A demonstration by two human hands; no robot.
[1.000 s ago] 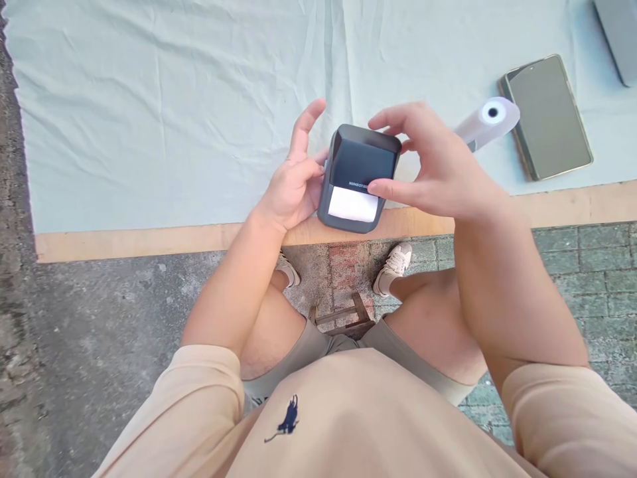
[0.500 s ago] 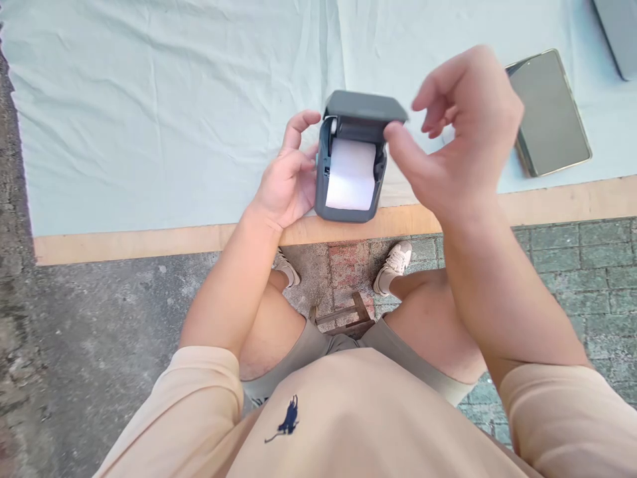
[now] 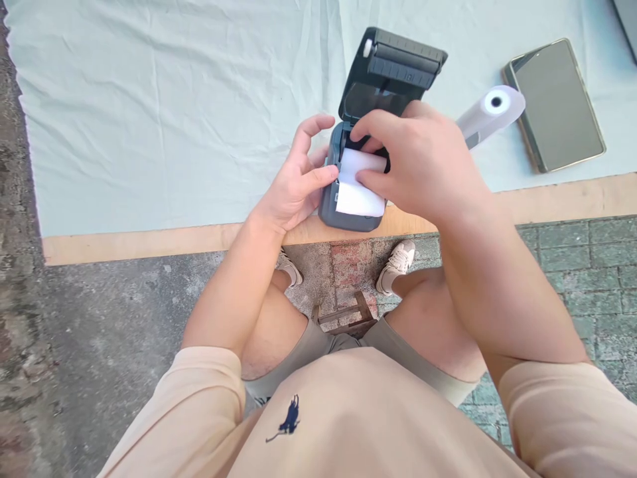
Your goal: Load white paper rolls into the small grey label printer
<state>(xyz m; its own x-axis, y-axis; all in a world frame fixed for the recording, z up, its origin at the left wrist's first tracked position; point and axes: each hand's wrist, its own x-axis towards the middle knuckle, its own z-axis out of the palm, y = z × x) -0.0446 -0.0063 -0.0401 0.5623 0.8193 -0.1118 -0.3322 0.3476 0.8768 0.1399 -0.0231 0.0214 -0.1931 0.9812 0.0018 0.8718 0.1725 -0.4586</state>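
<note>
A dark grey portable printer [image 3: 328,209] stands at the table's front edge, its lid [image 3: 393,73] swung up and back. A white paper roll [image 3: 359,199] sits in its compartment, with a flap of paper over the front. My left hand [image 3: 301,182] steadies the printer's left side, thumb on the rim and index finger raised. Over the compartment, my right hand [image 3: 418,156] has its thumb on the paper and its fingers curled in behind the roll. The back of that hand hides the printer's right side.
A smartphone [image 3: 560,106] in a case lies to the right. Between it and my right hand is a white rounded object [image 3: 495,109] with a dark-centred circle on its end. A grey flat object [image 3: 628,23] shows at the top right corner. Pale blue cloth [image 3: 174,119] covers the wooden-edged table [image 3: 134,244].
The printer's lid has swung from partly raised to fully open. My right hand has moved left and down from the lid onto the paper roll, and the white rounded object now shows.
</note>
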